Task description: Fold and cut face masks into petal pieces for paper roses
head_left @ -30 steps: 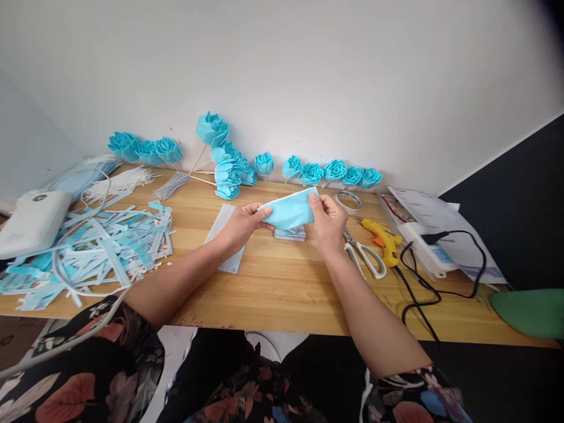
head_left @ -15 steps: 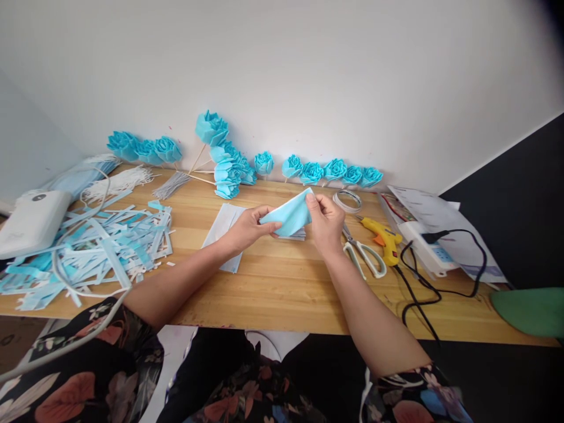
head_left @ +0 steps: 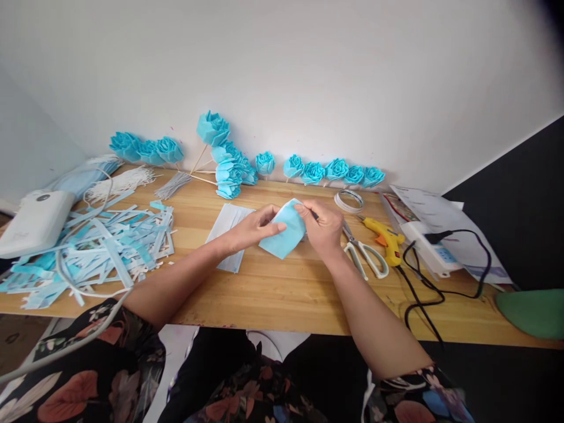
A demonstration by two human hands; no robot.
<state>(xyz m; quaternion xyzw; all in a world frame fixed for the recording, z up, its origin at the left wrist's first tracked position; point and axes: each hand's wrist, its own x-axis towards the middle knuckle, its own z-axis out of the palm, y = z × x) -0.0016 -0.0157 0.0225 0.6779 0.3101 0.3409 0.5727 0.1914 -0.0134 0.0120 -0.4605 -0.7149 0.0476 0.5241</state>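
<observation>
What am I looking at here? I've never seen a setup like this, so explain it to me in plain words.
There is no machine here: these are a person's own bare hands. One camera, worn on the head, takes every picture, looking forward and down.

The left hand and right hand hold a light-blue sheet between them, above a wooden table.

Left of the hands, as you look, lies a heap of cut strips. A pale flat piece lies partly under the left forearm. To the right are scissors, a yellow glue gun and a white power strip. Along the wall at the back are blue flowers.
</observation>
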